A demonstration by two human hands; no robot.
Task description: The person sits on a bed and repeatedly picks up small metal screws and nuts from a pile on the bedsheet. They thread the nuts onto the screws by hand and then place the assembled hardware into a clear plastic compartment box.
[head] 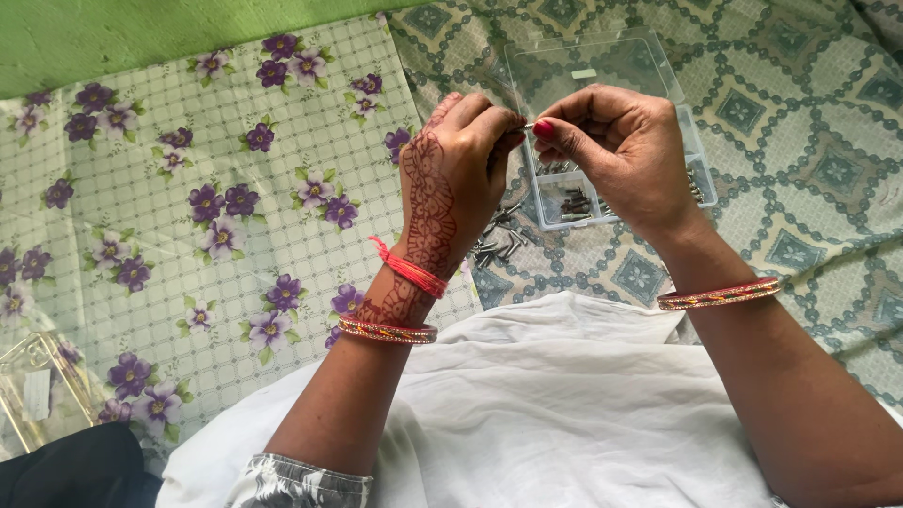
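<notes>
My left hand [461, 179], marked with a henna pattern, and my right hand [625, 150] meet fingertip to fingertip above the lap. Between the pinched fingers sits a tiny metal piece [529, 125], too small to identify. Which hand bears its weight I cannot tell; both pinch it. Just behind my right hand lies a clear plastic compartment box [583, 66] with its lid open, holding small dark metal parts. A loose pile of small metal pieces [499, 240] lies on the cloth below my left hand.
A white cloth with purple flowers [207, 207] covers the left, a green-grey patterned cloth [809, 141] the right. White fabric [527, 404] lies over my lap. A clear gold-edged case [38, 386] sits at the lower left, beside something black [75, 470].
</notes>
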